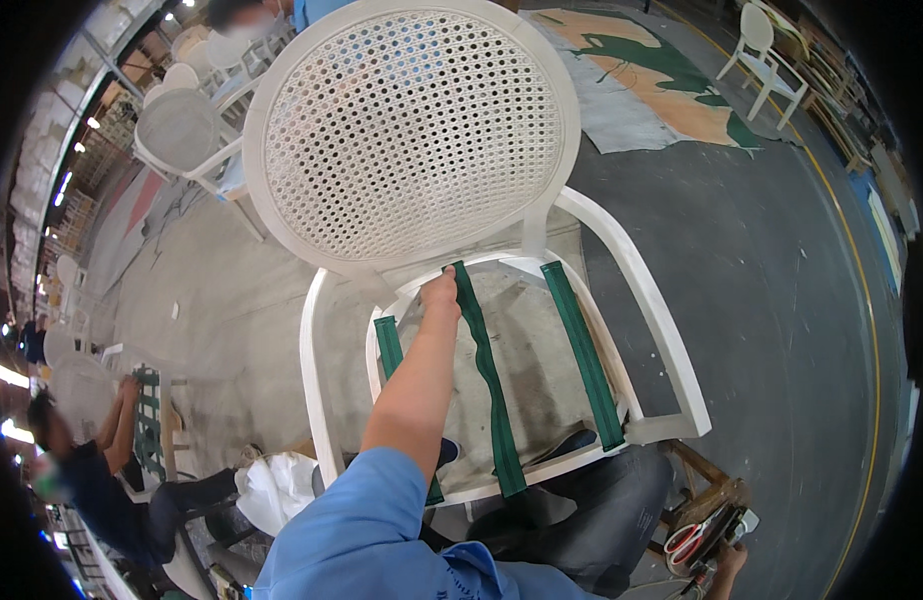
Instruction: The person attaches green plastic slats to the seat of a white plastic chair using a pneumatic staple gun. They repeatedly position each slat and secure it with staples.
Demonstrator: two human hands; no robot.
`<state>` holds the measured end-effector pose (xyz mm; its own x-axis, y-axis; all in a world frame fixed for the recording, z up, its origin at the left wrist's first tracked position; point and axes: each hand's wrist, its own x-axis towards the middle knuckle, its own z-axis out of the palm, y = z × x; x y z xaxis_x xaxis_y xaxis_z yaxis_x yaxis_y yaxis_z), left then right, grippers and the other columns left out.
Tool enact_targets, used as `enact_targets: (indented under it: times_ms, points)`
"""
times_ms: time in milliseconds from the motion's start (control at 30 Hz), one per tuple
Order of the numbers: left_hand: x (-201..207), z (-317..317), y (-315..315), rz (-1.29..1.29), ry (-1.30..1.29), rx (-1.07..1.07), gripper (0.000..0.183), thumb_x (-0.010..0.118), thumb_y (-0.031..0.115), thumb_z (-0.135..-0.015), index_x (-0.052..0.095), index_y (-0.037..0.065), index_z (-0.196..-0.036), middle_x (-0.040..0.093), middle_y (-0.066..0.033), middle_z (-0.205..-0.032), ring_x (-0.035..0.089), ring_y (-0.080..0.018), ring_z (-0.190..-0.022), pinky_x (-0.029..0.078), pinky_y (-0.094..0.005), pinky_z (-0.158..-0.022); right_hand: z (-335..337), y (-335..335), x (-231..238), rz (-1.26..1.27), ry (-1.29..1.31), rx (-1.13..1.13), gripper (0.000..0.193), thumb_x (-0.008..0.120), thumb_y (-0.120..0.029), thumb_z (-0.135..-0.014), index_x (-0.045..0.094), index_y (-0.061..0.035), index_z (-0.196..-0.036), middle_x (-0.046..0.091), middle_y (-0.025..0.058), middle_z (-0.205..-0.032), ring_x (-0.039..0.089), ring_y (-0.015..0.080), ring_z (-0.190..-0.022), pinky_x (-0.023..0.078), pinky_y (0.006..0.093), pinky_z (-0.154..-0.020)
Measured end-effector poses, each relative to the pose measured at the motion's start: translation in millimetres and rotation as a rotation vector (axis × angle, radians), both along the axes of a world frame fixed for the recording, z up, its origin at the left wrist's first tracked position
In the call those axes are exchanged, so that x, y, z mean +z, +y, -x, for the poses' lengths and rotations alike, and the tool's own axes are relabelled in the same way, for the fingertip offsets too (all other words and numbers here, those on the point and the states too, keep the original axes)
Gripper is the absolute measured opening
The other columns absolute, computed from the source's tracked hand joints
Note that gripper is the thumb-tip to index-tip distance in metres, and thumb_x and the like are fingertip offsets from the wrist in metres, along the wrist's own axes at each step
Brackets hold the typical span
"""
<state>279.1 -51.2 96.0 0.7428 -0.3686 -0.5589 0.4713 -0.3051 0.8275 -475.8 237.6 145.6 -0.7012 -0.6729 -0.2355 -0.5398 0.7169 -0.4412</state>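
A white armchair frame with a round perforated back stands in front of me, its seat open. My left hand pinches the far end of a green webbing strap at the rear seat rail. That strap runs slack and wavy to the front rail. On the right, another green strap lies straight from rear to front; a third green strap is partly hidden by my left arm. Down at the lower right, my right hand closes around a dark tool with a silvery end, beside red-handled scissors.
The scissors and tool are on a small wooden stool by my right leg. A white bag is at my left. A co-worker handles green webbing at far left. More white chairs and a spread cloth lie beyond.
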Motion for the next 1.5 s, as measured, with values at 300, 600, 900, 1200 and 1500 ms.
enact_targets:
  times_ms: [300, 600, 900, 1200, 1500]
  points:
    - [-1, -24, 10, 0.071, 0.111, 0.060, 0.059, 0.073, 0.015, -0.090, 0.047, -0.001, -0.141, 0.053, -0.0150, -0.143, 0.052, -0.0274, -0.127, 0.041, -0.0360, -0.105, 38, -27, -17, 0.000, -0.125, -0.158, 0.032, 0.068, 0.001, -0.063, 0.059, 0.0067, -0.093, 0.059, 0.0092, -0.078, 0.057, 0.0202, -0.065, 0.045, 0.0353, -0.055]
    - [0, -6, 6, 0.073, 0.062, 0.046, 0.056, 0.076, 0.020, -0.088, 0.054, -0.005, -0.134, 0.057, -0.0170, -0.138, 0.054, -0.0279, -0.125, 0.042, -0.0380, -0.105, -14, -16, 82, -0.021, -0.006, -0.089, 0.052, 0.064, -0.021, -0.087, 0.056, 0.0088, -0.128, 0.064, 0.0195, -0.118, 0.060, 0.0265, -0.100, 0.053, 0.0407, -0.083]
    - [0, 2, -6, -0.007, 0.030, 0.069, 0.031, 0.075, 0.023, -0.089, 0.071, -0.005, -0.103, 0.069, -0.0188, -0.113, 0.065, -0.0276, -0.101, 0.048, -0.0387, -0.089, -78, -52, 203, 0.371, -0.315, 0.057, 0.045, 0.073, -0.019, -0.085, 0.062, 0.0002, -0.124, 0.064, 0.0129, -0.108, 0.061, 0.0237, -0.095, 0.054, 0.0399, -0.075]
    - [-9, -2, -7, 0.060, 0.009, 0.057, 0.030, 0.075, 0.023, -0.089, 0.072, -0.006, -0.095, 0.072, -0.0191, -0.098, 0.066, -0.0271, -0.091, 0.049, -0.0381, -0.082, -233, -131, 250, 0.629, -0.769, 0.463, 0.052, 0.075, -0.035, -0.087, 0.049, -0.0013, -0.117, 0.050, 0.0035, -0.072, 0.049, 0.0129, -0.056, 0.038, 0.0280, -0.048]
    - [-18, -9, -7, 0.062, 0.002, -0.010, 0.033, 0.074, 0.024, -0.090, 0.069, -0.006, -0.103, 0.070, -0.0169, -0.107, 0.064, -0.0265, -0.097, 0.048, -0.0372, -0.087, -406, -189, 226, 0.286, -0.926, 0.783, 0.037, 0.075, -0.024, -0.084, 0.060, 0.0014, -0.107, 0.063, 0.0059, -0.079, 0.060, 0.0145, -0.062, 0.046, 0.0281, -0.057]
